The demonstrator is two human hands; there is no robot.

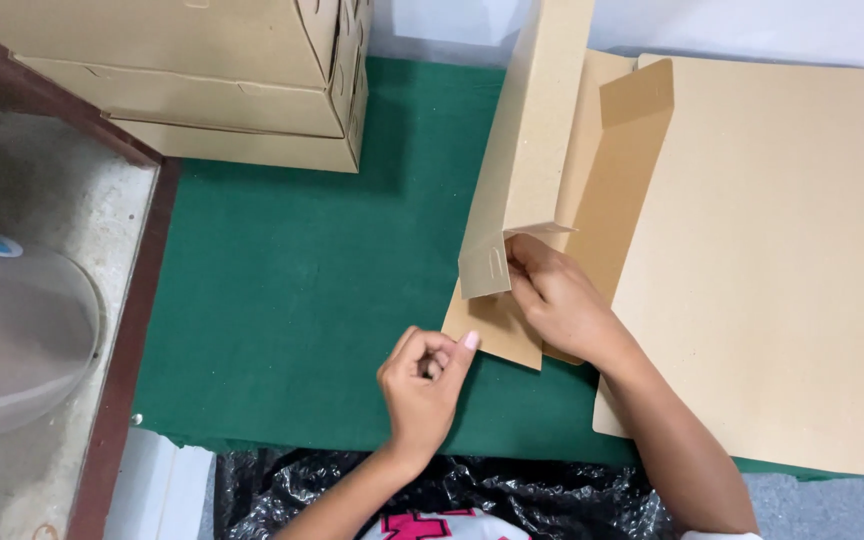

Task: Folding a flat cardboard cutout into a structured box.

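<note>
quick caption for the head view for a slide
Right hand folds a flat cardboard sheet's flap over green felt; left hand loosely curled nearby.

Open green mat (302, 290) from 9 to 11 o'clock of both hands; stacked boxes (212, 80) block 11 o'clock, raised cardboard flap (527, 140) blocks 12.
</note>
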